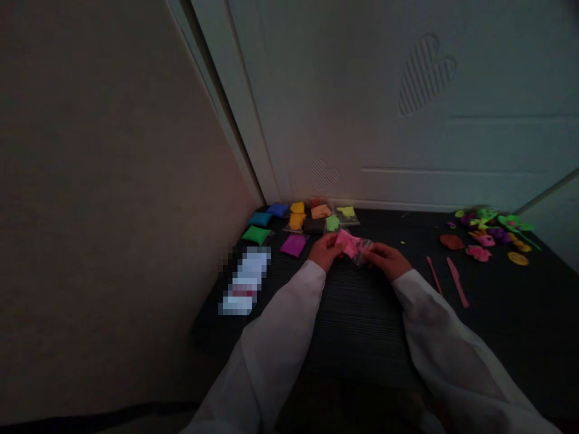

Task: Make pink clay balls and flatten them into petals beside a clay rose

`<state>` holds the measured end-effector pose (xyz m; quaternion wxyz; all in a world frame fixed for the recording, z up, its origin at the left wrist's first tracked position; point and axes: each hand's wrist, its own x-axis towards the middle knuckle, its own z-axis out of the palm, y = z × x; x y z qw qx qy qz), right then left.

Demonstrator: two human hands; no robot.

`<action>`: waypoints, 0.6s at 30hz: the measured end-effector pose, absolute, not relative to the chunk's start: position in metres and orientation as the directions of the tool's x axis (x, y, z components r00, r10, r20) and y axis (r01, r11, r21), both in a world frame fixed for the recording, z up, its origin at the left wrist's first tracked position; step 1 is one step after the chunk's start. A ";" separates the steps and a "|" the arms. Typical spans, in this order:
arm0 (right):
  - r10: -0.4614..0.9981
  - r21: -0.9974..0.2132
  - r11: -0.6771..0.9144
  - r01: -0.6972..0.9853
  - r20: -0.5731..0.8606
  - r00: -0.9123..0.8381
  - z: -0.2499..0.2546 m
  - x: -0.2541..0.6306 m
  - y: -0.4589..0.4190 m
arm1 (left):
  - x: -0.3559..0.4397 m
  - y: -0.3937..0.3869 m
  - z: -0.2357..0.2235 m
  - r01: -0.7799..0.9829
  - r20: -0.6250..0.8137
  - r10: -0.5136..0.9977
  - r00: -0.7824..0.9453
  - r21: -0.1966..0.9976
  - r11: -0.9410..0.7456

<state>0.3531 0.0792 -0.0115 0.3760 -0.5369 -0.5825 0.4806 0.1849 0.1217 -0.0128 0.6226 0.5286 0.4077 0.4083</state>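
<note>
Between my hands, over the middle of the dark table, is a clear plastic bag of pink modelling clay. My left hand is closed on the bag's left end, where the clay bulges. With fingers pinched together, my right hand grips the clear, loose end at the right. A purple clay packet lies just left of my left hand. Behind the hands sits a light green clay packet, close to the pink one. Some fingertips are too dim to make out.
More clay packets, such as a green one, spread along the back left. A blurred-out white rectangle lies at the left edge. Right of my hands are a pink plastic knife, a thin pink tool and several shaped clay pieces. A white panel stands behind.
</note>
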 end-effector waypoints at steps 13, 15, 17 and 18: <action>0.987 -0.970 -0.050 0.236 -0.084 -0.134 -0.013 0.353 0.079 | 0.184 0.121 -0.012 -0.072 -0.063 0.938 0.341 0.993 0.093; 0.987 -0.972 -0.049 0.231 -0.083 -0.138 -0.013 0.353 0.079 | 0.184 0.121 -0.012 -0.074 -0.059 0.937 0.344 0.993 0.090; 0.987 -0.972 -0.049 0.230 -0.083 -0.141 -0.013 0.353 0.079 | 0.184 0.121 -0.012 -0.073 -0.060 0.937 0.345 0.993 0.090; 0.987 -0.972 -0.049 0.230 -0.083 -0.141 -0.013 0.353 0.079 | 0.184 0.121 -0.012 -0.072 -0.061 0.936 0.346 0.993 0.091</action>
